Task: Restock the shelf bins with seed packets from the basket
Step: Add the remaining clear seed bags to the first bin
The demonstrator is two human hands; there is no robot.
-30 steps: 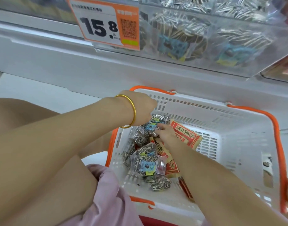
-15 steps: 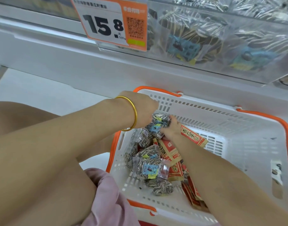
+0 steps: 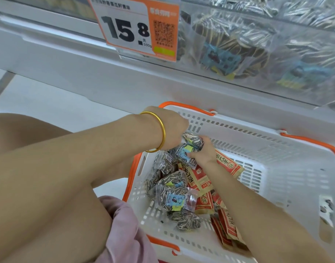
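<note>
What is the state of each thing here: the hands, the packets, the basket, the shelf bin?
left hand: grips clear sunflower seed packets
right hand: pinches the same bunch
white basket: partly filled, packets on its left side
red packets: lying loose in the basket
shelf bin: stocked with seed packets

The white basket (image 3: 238, 128) carries clear seed packets (image 3: 174, 198) beside red-and-tan sachets (image 3: 202, 186); overhead, the shelf's clear bin (image 3: 276, 86) holds more.

An orange-and-white price tag (image 3: 132, 27) reading 15.8 is hanging at the top, showing a QR code. A gold bangle (image 3: 163, 130) is gleaming near the middle, and pink fabric (image 3: 124, 234) is bunching along the bottom edge.
</note>
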